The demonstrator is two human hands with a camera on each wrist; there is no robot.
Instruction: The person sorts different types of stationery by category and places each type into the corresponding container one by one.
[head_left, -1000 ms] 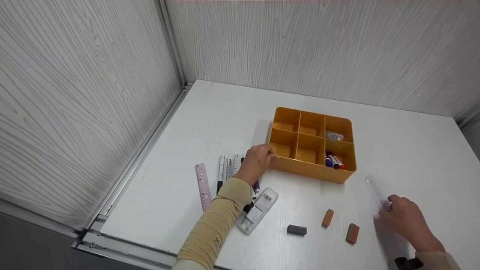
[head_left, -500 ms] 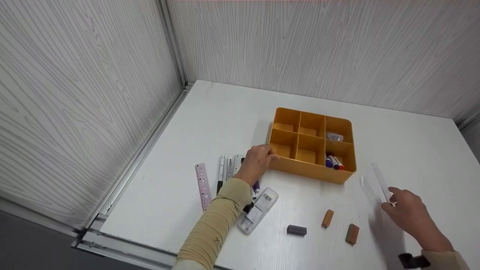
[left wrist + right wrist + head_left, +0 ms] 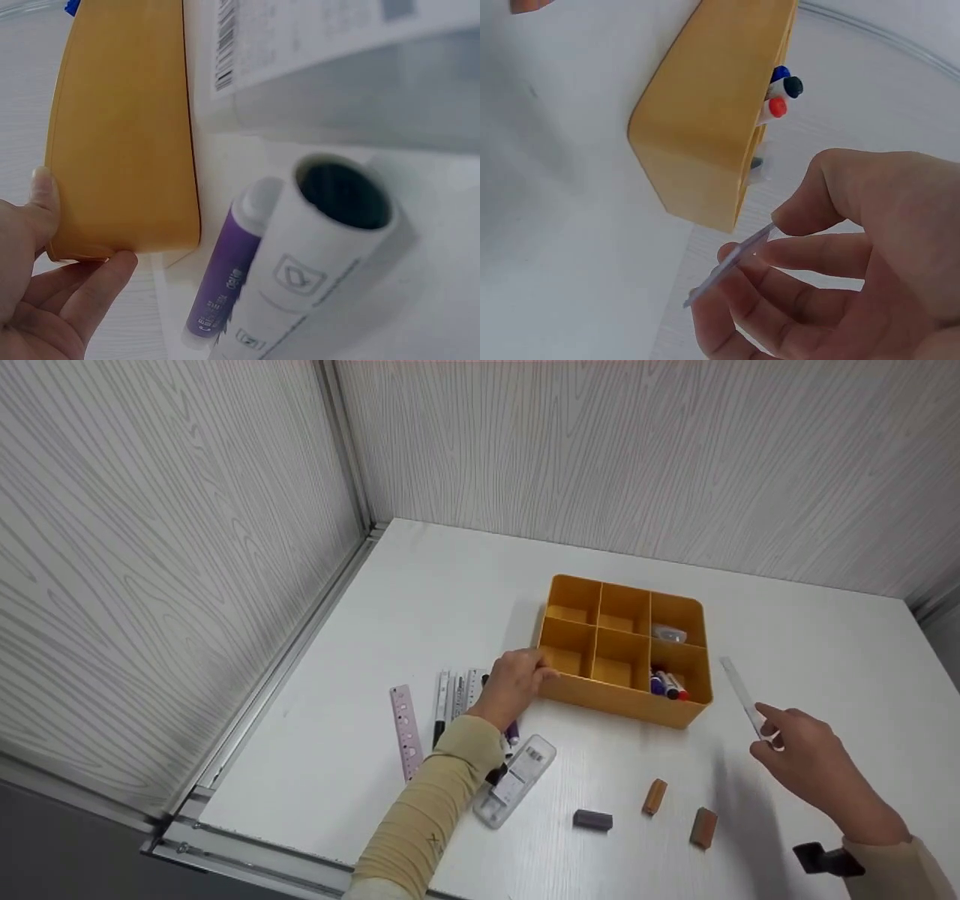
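Observation:
My left hand (image 3: 514, 686) grips the near left corner of a yellow six-compartment organizer box (image 3: 615, 697); in the left wrist view, thumb and fingers lie around its wall. My right hand (image 3: 806, 754) pinches a clear plastic ruler (image 3: 739, 690) between thumb and fingers, raised above the table to the right of the box. The right wrist view shows the ruler (image 3: 731, 262) nearly edge-on. Markers with blue, black and red caps (image 3: 670, 684) stand in the box's near right compartment. A small whitish item (image 3: 669, 633) lies in the far right one.
By my left forearm lie a pink ruler (image 3: 406, 731), a white marker (image 3: 441, 709), a purple tube (image 3: 225, 277) and a clear case (image 3: 517, 784). Nearer are a dark grey block (image 3: 593, 820), an orange block (image 3: 655, 796) and a brown block (image 3: 704, 828).
My right hand has lifted the clear ruler off the table and brought it up and toward the box's right side. The left hand and the box have stayed in place.

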